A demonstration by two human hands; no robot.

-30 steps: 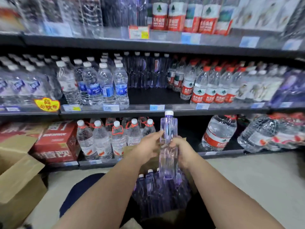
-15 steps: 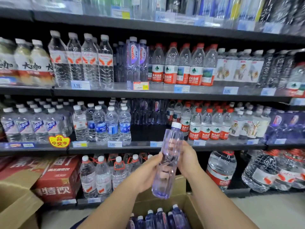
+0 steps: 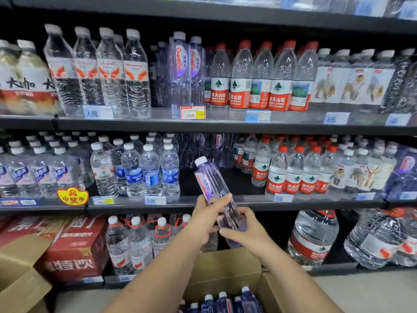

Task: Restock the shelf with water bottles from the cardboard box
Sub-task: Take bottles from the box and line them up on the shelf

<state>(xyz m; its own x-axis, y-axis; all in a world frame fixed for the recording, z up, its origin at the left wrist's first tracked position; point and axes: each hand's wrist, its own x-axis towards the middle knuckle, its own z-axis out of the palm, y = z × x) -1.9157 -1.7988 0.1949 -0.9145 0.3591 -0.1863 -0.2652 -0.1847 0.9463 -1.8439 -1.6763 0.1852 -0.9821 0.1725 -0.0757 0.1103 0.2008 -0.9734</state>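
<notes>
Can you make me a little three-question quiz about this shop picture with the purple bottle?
1. True or false: both hands hold the purple bottle.
2. Which way does its cap tip? A) up and left B) straight down
3. Fill in: more purple bottles wait in the cardboard ____.

Key:
1. True: the left hand and the right hand grip its lower half.
2. A.
3. Box: the cardboard box sits below the hands.

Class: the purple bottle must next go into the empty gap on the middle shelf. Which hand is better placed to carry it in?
Probably the left hand: it wraps the purple bottle mid-body, nearer the gap. The right hand only holds its base.
</notes>
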